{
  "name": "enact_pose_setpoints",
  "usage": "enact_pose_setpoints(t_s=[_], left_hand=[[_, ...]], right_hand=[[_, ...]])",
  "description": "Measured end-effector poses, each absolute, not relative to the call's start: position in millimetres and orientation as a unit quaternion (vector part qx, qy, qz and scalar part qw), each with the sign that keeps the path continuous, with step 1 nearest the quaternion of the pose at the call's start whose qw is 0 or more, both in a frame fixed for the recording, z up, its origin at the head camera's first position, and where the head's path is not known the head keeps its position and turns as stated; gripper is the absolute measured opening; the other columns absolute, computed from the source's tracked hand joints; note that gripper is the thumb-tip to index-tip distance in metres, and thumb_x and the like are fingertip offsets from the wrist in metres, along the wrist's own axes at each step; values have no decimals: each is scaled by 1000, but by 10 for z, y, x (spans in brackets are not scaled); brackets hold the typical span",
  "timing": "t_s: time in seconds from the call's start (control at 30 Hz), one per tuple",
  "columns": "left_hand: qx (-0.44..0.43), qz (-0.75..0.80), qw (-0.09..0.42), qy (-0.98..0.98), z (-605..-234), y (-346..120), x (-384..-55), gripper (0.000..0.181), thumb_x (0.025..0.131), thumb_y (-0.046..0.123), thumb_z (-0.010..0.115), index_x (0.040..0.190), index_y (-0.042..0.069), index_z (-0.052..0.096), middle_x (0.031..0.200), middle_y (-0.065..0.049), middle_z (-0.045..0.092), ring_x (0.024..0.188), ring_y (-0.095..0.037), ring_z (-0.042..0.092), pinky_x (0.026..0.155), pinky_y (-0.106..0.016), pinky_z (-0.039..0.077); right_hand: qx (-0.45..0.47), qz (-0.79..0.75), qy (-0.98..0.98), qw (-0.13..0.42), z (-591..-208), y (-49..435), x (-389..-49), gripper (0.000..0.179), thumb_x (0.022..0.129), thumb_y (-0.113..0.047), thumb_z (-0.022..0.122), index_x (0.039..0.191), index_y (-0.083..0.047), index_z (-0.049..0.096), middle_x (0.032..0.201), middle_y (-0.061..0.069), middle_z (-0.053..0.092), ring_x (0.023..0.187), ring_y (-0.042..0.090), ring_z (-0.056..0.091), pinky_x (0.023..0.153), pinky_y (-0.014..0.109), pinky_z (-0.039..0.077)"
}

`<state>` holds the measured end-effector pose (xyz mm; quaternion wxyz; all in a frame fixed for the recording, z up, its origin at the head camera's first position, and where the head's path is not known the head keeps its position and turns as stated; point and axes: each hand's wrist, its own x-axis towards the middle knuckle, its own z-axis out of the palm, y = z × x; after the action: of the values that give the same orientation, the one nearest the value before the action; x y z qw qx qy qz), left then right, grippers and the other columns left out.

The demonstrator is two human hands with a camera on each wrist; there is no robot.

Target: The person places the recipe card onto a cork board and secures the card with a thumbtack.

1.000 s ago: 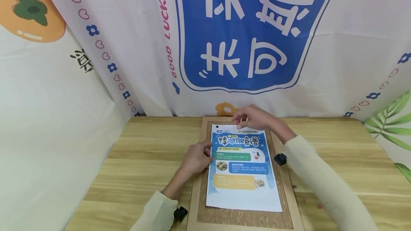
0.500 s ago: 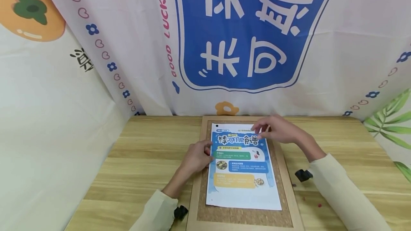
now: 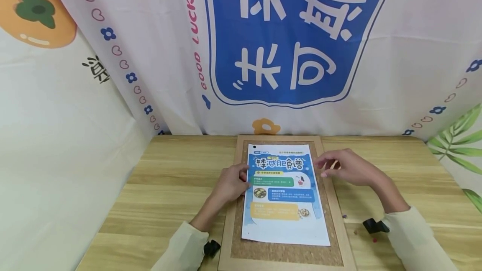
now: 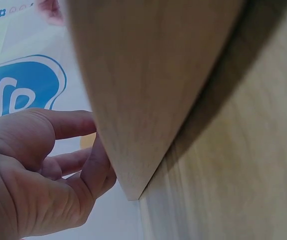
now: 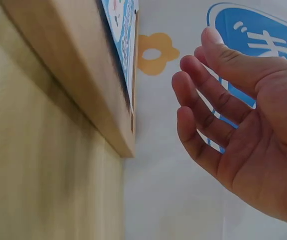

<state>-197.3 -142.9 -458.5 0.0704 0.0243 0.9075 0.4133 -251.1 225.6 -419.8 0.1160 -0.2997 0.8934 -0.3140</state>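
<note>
A printed sheet (image 3: 284,233) with Chinese text lies on a wood-framed cork board (image 3: 286,253). At its top left corner sits a small black dot (image 3: 254,147), apparently a pushpin head. My left hand (image 3: 230,184) rests at the sheet's left edge. In the left wrist view its bent fingertips touch the top of the wooden frame (image 4: 138,100); what lies under them is hidden. My right hand (image 3: 350,167) hovers by the board's upper right side. The right wrist view shows that hand (image 5: 253,130) with loosely bent fingers and nothing in them, apart from the frame.
Right of the board, a purple bit (image 3: 344,216) and a red bit (image 3: 374,240) lie on the wood-grain table (image 3: 169,187); they look like pushpins but are too small to tell. A printed white cloth (image 3: 169,53) hangs behind the table's back edge.
My right hand has moved from above the sheet's top edge, past its upper right corner, to beyond the board's right side. The left hand and the sheet have stayed in place.
</note>
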Motion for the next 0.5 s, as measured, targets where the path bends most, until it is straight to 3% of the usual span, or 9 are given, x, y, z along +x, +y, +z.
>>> enact_pose_setpoints(t_s=[0.33,0.5], left_hand=[[24,407,70,911,-4580,-1421,-1974,56,90,-5,78,144,-4,63,92,-10,66,78,-20,63,61,-27,53],[20,409,72,909,-4575,-1417,-1984,56,90,-5,78,144,-4,63,92,-9,65,76,-19,63,59,-26,53]], right_hand=[[-288,-321,895,118,-4280,2534,-2298,30,96,-18,80,124,-7,76,110,2,78,95,5,68,83,28,59],[-281,-338,886,146,-4361,2652,-2207,31,97,-22,79,125,-7,76,111,0,79,95,2,67,83,26,58]])
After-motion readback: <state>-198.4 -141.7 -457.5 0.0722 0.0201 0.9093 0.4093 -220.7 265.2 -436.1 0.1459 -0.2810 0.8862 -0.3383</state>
